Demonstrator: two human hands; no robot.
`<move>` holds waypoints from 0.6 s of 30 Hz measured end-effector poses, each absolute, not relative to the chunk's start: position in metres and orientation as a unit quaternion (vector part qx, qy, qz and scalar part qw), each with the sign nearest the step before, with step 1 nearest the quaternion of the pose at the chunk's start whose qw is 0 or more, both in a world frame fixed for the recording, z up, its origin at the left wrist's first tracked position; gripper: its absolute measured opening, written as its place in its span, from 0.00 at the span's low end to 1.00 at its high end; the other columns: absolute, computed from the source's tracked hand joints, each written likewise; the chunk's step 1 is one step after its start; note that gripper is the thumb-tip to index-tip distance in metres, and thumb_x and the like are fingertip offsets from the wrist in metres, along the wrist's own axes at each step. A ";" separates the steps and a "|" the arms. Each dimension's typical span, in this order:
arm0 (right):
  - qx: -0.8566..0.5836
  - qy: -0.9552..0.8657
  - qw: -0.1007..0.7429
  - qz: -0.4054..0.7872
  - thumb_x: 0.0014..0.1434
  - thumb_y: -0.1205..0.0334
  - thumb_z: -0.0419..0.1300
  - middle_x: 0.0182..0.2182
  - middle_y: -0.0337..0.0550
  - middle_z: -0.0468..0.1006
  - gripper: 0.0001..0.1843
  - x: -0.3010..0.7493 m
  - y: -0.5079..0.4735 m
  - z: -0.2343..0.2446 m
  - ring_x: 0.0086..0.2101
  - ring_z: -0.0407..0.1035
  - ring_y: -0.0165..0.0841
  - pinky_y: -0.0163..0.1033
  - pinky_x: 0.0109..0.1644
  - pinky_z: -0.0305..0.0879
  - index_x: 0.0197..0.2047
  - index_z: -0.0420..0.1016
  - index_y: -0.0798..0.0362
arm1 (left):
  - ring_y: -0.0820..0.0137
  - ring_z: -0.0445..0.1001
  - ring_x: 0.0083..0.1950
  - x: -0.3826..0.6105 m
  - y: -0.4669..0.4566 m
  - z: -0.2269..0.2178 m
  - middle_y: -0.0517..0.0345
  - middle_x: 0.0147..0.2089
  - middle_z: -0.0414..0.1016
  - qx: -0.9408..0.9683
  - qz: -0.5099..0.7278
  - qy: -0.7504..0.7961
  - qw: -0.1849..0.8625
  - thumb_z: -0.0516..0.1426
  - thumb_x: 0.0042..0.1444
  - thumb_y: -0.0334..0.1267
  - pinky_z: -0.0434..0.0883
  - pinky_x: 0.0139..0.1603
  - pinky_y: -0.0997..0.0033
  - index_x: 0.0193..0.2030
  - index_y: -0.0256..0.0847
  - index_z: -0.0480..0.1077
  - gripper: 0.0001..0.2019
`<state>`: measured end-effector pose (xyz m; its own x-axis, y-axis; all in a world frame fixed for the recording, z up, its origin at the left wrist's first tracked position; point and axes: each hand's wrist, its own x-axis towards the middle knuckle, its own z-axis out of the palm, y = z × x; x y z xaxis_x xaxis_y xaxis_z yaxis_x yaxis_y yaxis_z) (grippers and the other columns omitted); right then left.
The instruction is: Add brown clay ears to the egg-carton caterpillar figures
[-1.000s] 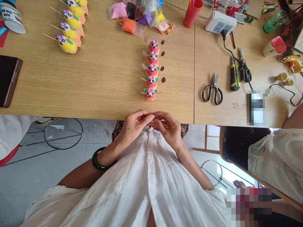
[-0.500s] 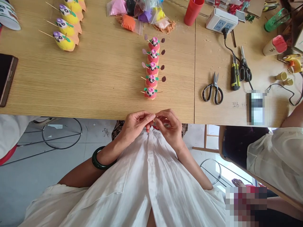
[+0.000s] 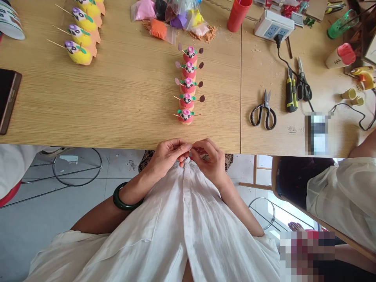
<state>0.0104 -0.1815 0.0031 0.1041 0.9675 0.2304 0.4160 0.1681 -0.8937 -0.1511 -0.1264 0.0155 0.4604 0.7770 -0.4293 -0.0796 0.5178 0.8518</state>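
Note:
At the table's front edge, my left hand (image 3: 173, 154) and my right hand (image 3: 210, 158) meet over my lap, fingertips pinched together. Whatever lies between them is too small and too covered to name. Just beyond, a row of pink clay figures (image 3: 187, 100) with white faces stands on the table. Thin sticks poke out from their sides. Dark oval pieces cap the right sticks of the farther figures, and paler ovals cap some left ones; the nearest figure's sticks are bare.
Yellow clay figures (image 3: 80, 53) stand back left near a phone (image 3: 10, 100). Bags of coloured clay (image 3: 158, 29) and a red cup (image 3: 238, 15) are at the back. Scissors (image 3: 264, 109), a yellow-black tool (image 3: 291, 94) and a power strip (image 3: 273, 25) lie right. Someone sits at the right.
My fingers shift slightly while staying pinched together at the same place. The view drifts a little; the figures and tools stay where they were.

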 end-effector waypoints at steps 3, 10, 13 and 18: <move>-0.595 -0.562 0.481 0.315 0.67 0.59 0.63 0.32 0.38 0.78 0.05 0.011 -0.183 0.001 0.28 0.74 0.27 0.33 0.31 0.74 0.37 0.76 0.48 | 0.77 0.67 0.22 -0.155 -0.126 0.013 0.60 0.26 0.73 0.427 0.281 0.450 0.732 0.69 0.58 0.49 0.69 0.25 0.74 0.31 0.38 0.80 0.15; -0.533 -0.205 0.570 0.590 0.55 0.47 0.74 0.27 0.33 0.78 0.18 0.024 -0.175 0.009 0.21 0.71 0.24 0.34 0.27 0.78 0.39 0.82 0.52 | 0.72 0.80 0.32 -0.156 -0.124 0.017 0.55 0.40 0.83 0.344 0.329 0.467 0.745 0.69 0.56 0.40 0.81 0.39 0.69 0.45 0.37 0.81 0.13; -0.508 -0.173 0.564 0.628 0.50 0.46 0.77 0.27 0.33 0.78 0.21 0.026 -0.173 0.010 0.21 0.69 0.23 0.34 0.27 0.78 0.40 0.84 0.52 | 0.72 0.80 0.35 -0.152 -0.122 0.019 0.55 0.40 0.81 0.297 0.332 0.442 0.779 0.67 0.52 0.34 0.80 0.41 0.70 0.40 0.36 0.81 0.09; -0.531 -0.232 0.559 0.593 0.53 0.47 0.76 0.28 0.34 0.76 0.16 0.019 -0.175 0.007 0.23 0.66 0.22 0.31 0.25 0.74 0.40 0.87 0.48 | 0.76 0.70 0.31 -0.145 -0.124 0.022 0.57 0.36 0.73 0.286 0.279 0.388 0.831 0.67 0.58 0.45 0.72 0.28 0.76 0.39 0.36 0.82 0.12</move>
